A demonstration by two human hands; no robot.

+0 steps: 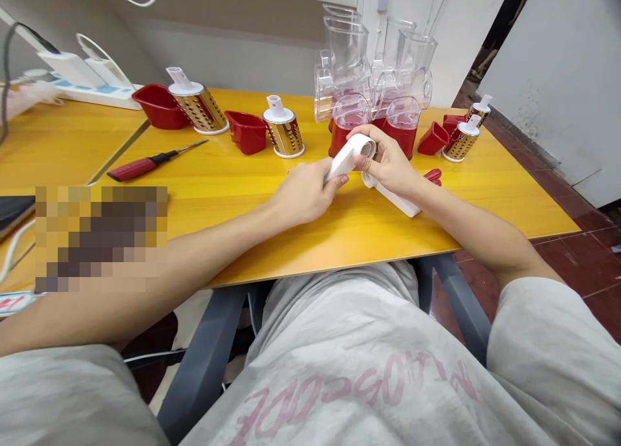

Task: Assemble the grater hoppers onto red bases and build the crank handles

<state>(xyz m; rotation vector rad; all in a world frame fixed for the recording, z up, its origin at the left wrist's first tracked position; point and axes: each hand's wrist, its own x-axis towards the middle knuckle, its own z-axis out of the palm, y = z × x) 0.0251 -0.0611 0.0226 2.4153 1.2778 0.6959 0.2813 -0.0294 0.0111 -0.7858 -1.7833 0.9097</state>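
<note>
A white plastic crank handle [345, 160] with a round hollow end is held in both hands above the table. My left hand [306, 188] is closed around its straight lower part. Pinched at the ring-shaped end are the fingers of my right hand [387, 162]. Under that hand a second white handle [402, 201] lies on the table, partly hidden. Red ribbed pieces [433, 177] show just behind my right wrist. Just beyond my hands stand several clear plastic housings [347, 57] with red bases [398, 135].
On the yellow table [233, 226] stand drum graters [284, 132] with white tops and red cups [247, 133]. More drums [460, 142] and cups [433, 138] stand at the right. A red-handled screwdriver [140, 166] lies left, before a power strip [104, 93].
</note>
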